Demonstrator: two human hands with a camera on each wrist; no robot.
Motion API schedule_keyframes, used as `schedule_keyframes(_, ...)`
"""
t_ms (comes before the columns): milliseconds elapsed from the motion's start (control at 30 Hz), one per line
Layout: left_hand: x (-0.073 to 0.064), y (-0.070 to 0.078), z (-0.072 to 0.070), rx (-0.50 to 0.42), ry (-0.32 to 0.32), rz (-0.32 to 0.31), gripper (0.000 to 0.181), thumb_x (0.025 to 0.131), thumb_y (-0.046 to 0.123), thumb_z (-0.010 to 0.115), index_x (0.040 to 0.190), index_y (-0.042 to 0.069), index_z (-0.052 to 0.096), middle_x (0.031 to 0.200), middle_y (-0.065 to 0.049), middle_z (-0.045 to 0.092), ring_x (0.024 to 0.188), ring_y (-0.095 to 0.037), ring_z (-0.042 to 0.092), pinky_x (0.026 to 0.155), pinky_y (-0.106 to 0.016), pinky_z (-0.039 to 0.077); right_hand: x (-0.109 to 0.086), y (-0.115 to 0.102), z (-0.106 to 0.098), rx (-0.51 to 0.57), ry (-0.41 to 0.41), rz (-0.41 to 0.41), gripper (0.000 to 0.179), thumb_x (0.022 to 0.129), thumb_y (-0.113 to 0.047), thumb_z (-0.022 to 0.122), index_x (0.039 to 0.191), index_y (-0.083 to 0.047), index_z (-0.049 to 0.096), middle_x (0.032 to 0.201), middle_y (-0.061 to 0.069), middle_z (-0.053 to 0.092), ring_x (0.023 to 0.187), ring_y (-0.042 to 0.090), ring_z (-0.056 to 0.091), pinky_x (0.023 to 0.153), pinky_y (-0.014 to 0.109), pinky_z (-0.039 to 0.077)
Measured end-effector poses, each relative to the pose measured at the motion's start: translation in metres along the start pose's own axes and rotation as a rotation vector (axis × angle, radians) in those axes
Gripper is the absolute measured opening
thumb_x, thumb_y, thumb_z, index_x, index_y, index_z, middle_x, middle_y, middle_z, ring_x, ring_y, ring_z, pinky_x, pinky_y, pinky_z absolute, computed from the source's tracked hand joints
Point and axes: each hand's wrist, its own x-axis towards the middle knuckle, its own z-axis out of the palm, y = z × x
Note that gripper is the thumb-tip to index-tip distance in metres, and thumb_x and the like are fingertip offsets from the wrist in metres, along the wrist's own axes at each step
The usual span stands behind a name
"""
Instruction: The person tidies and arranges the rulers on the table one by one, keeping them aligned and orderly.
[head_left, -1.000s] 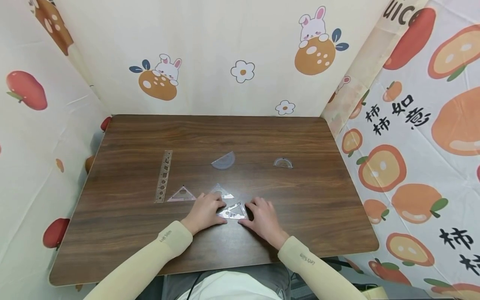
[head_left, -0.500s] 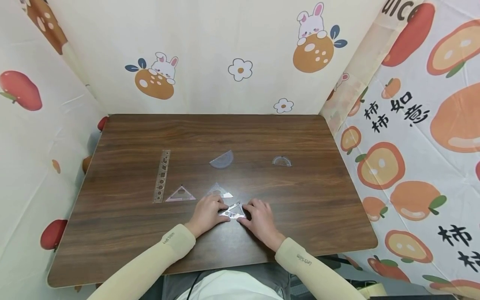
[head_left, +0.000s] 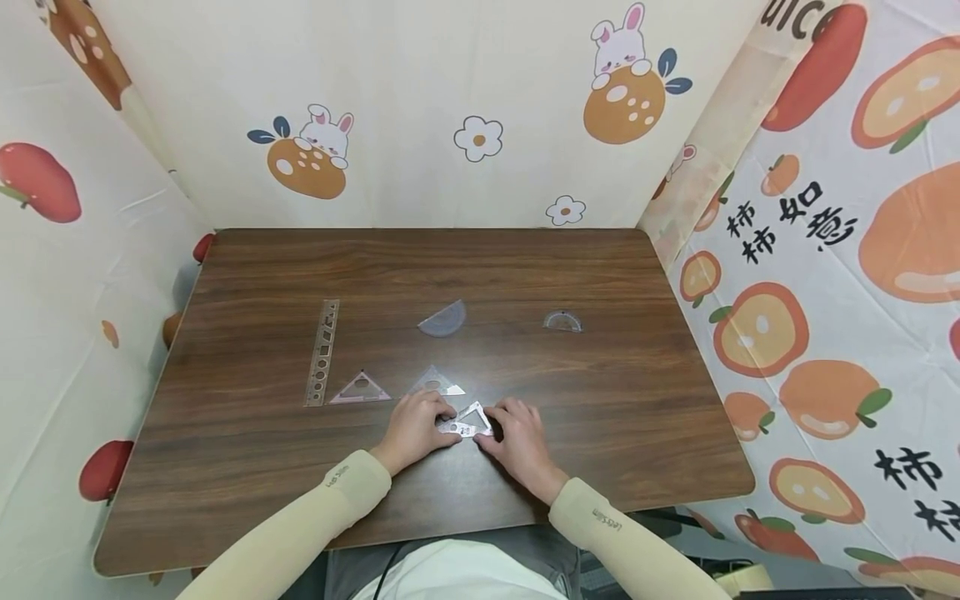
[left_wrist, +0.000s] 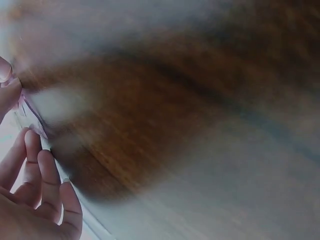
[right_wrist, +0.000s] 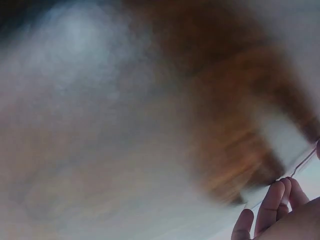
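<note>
In the head view, both hands hold a clear set square with a triangular cut-out (head_left: 467,430) low over the front middle of the table. My left hand (head_left: 415,423) grips its left corner between thumb and fingers. Opposite it, my right hand (head_left: 522,442) pinches the right corner. A second clear set square (head_left: 453,390) lies just behind, partly covered by the left fingers. To the left rests a pink-tinted set square (head_left: 360,399). The left wrist view shows bent fingers (left_wrist: 49,170) at a pinkish clear edge; fingers (right_wrist: 270,205) meet a thin edge in the right wrist view.
A long clear ruler with cut-out shapes (head_left: 322,353) lies at the left of the brown wooden table (head_left: 600,400). Farther back are a bluish protractor (head_left: 444,320) and a smaller clear protractor (head_left: 562,316). Printed cloth (head_left: 405,83) hangs behind the table and at both sides.
The hands have come slightly closer together around the set square, and its glare has shifted, its cut-out showing more sharply. The whole head view has drifted a little; the other drawing tools have stayed put.
</note>
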Motion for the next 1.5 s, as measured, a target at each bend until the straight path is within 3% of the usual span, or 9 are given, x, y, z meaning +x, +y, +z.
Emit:
schedule_keyframes(333, 0.012, 0.003, -0.002, -0.029, 0.074, 0.055, 0.034, 0.067, 0.034, 0.094, 0.092, 0.016, 0.082, 0.083, 0.004, 0.069, 0.077, -0.017, 0.063, 0.072, -0.036, 0.046, 0.004, 0.006, -0.005, 0.069, 0.082, 0.023, 0.043, 0.080, -0.026, 0.088, 0.116, -0.006, 0.075, 0.104, 0.006, 0.071, 0.098, 0.024, 0.066, 0.092, 0.045, 0.048)
schedule_keyframes(633, 0.034, 0.012, -0.011, -0.025, 0.078, 0.082, 0.035, 0.070, 0.035, 0.093, 0.097, 0.016, 0.081, 0.093, 0.004, 0.076, 0.087, -0.018, 0.066, 0.076, -0.036, 0.045, 0.016, 0.017, -0.021, 0.137, 0.147, -0.006, 0.044, 0.079, -0.020, 0.090, 0.116, -0.004, 0.074, 0.100, 0.007, 0.068, 0.091, 0.022, 0.064, 0.088, 0.046, 0.047)
schedule_keyframes(833, 0.054, 0.020, -0.011, -0.002, 0.036, 0.092, 0.038, 0.071, 0.037, 0.093, 0.099, 0.015, 0.082, 0.091, 0.001, 0.074, 0.087, -0.019, 0.064, 0.078, -0.037, 0.045, 0.025, 0.030, -0.032, 0.122, 0.179, -0.029, 0.043, 0.077, -0.019, 0.091, 0.113, -0.002, 0.075, 0.101, 0.009, 0.070, 0.091, 0.024, 0.066, 0.084, 0.045, 0.047)
schedule_keyframes(1033, 0.077, 0.027, -0.010, 0.012, -0.033, 0.062, 0.037, 0.071, 0.040, 0.093, 0.099, 0.019, 0.083, 0.088, 0.005, 0.073, 0.083, -0.016, 0.061, 0.076, -0.035, 0.042, 0.032, 0.045, -0.038, 0.124, 0.180, -0.035, 0.042, 0.077, -0.017, 0.091, 0.112, -0.001, 0.075, 0.100, 0.011, 0.070, 0.089, 0.026, 0.066, 0.082, 0.045, 0.047)
schedule_keyframes(1233, 0.098, 0.032, -0.010, -0.054, -0.097, 0.014, 0.031, 0.071, 0.037, 0.094, 0.095, 0.020, 0.084, 0.086, 0.006, 0.075, 0.082, -0.015, 0.062, 0.080, -0.036, 0.044, 0.040, 0.060, -0.041, 0.166, 0.139, 0.005, 0.041, 0.079, -0.016, 0.090, 0.113, 0.000, 0.076, 0.099, 0.012, 0.071, 0.087, 0.028, 0.068, 0.080, 0.045, 0.053)
schedule_keyframes(1500, 0.110, 0.030, -0.002, -0.083, -0.153, -0.021, 0.030, 0.070, 0.040, 0.093, 0.091, 0.022, 0.084, 0.083, 0.009, 0.075, 0.084, -0.014, 0.064, 0.085, -0.038, 0.045, 0.046, 0.070, -0.047, 0.207, 0.043, 0.073, 0.040, 0.082, -0.017, 0.087, 0.116, -0.001, 0.075, 0.101, 0.011, 0.071, 0.089, 0.025, 0.068, 0.077, 0.040, 0.055)
